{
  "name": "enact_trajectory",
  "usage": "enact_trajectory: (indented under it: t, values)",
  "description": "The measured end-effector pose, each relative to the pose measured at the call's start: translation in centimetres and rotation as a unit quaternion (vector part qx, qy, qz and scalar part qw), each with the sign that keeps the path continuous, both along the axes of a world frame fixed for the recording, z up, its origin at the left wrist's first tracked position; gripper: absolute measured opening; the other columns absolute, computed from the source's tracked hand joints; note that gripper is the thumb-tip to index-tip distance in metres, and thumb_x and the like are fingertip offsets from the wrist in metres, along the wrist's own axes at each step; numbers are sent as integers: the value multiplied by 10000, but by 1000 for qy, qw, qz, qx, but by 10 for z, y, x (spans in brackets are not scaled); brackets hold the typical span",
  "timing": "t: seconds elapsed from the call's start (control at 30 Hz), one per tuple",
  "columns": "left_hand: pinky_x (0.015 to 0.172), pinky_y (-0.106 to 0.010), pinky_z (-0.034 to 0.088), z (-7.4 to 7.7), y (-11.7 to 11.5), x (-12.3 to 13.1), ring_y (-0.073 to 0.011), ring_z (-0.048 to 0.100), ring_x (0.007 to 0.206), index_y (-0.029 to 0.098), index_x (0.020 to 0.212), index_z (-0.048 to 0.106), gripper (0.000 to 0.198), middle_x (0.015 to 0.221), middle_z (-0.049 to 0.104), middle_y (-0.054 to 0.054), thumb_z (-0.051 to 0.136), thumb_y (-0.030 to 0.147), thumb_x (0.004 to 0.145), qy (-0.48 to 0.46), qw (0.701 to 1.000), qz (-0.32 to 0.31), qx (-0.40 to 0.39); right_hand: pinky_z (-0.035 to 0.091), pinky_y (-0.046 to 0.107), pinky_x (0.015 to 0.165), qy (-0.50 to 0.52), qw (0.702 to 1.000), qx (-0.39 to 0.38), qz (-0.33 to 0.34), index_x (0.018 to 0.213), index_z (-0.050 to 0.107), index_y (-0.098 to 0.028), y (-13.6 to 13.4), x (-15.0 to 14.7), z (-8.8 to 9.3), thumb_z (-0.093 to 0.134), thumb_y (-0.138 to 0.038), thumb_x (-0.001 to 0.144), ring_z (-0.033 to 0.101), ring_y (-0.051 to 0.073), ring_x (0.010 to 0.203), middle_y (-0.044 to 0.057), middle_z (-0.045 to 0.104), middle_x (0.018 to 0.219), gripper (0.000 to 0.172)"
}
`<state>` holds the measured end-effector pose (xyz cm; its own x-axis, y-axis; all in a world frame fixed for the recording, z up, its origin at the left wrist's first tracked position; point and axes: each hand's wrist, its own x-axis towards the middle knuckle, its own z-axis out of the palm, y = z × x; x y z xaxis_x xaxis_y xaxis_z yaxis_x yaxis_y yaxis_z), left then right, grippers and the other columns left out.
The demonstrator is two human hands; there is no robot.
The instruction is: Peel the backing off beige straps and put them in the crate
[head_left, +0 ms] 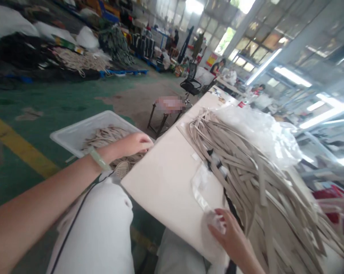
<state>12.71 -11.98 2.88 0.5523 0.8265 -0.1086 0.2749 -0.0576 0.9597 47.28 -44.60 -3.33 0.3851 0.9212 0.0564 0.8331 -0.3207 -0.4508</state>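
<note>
The person's right hand (pixel 227 236), at the bottom of the frame, was narrowly closed, its fingers (pixel 222 217) wrapped around a crumpled piece of clear plastic (pixel 213 228) at the edge of a cream tabletop (pixel 164 182). Just beside that hand, a large heap of beige strips (pixel 252 179) covered the right side of the table, too many to count, with a black strip (pixel 227 199) showing among them. One bunched clear plastic bag (pixel 254 133) lay on the heap's far end.

The left hand (pixel 130 146), with one pale green bangle (pixel 97 159) at the wrist, was loosely curled over one white plastic tray (pixel 75 135) at center left. Below it lay a tangle of similar strips (pixel 109 140), though whether the hand gripped any could not be told.

Beyond the table stood one black office chair (pixel 191 78) and one low stool (pixel 157 114) bearing a blurred object. Two co-workers (pixel 217 67) sat or stood at the upper right, well apart, while heaped bundles (pixel 80 61) lined the upper left.
</note>
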Motion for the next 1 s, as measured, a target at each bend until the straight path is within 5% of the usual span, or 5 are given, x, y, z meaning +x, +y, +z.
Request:
enact_trajectory:
  t: [0.13, 0.43, 0.6, 0.8, 1.0]
  values:
    - [725, -296, 481, 27, -58, 81, -227, 660, 822, 99, 917, 720, 222, 920, 724, -108, 680, 282, 796, 167, 914, -308, 203, 512, 387, 758, -20, 1000, 17, 18, 850, 601, -193, -12, -19, -12, 538, -323, 831, 612, 222, 784, 81, 628, 858, 146]
    - [789, -311, 495, -6, -174, 157, -240, 662, 900, 127, 932, 644, 114, 905, 705, -106, 637, 157, 822, 83, 758, -432, 481, 406, 243, 459, 379, 925, 25, -11, 747, 519, -195, -2, -56, 22, 582, -432, 828, 528, 133, 467, -3, 574, 577, 258]
    - [649, -299, 448, -7, -183, 144, -221, 655, 757, 173, 793, 599, 131, 796, 691, -61, 518, 178, 896, 116, 847, -315, 413, 409, 228, 447, 426, 897, 91, -72, 793, 580, -171, -6, -44, 33, 662, -535, 778, 540, 124, 496, 14, 601, 631, 373]
    - [544, -273, 385, 6, -128, 110, -164, 540, 588, 186, 728, 502, 247, 636, 541, -7, 461, 337, 919, 16, 976, 37, 215, 505, 383, 732, 12, 984, 118, -137, 975, 636, -157, -4, 14, 16, 549, -378, 810, 629, 229, 772, 145, 645, 1018, 290]
    - [474, -201, 301, 18, -95, 84, -69, 297, 472, 187, 717, 426, 349, 563, 332, 70, 585, 460, 864, -208, 948, 234, -53, 462, 363, 743, -93, 970, 90, -205, 926, 623, -155, -41, 32, 21, 510, -386, 837, 615, 245, 766, 116, 654, 851, 273]
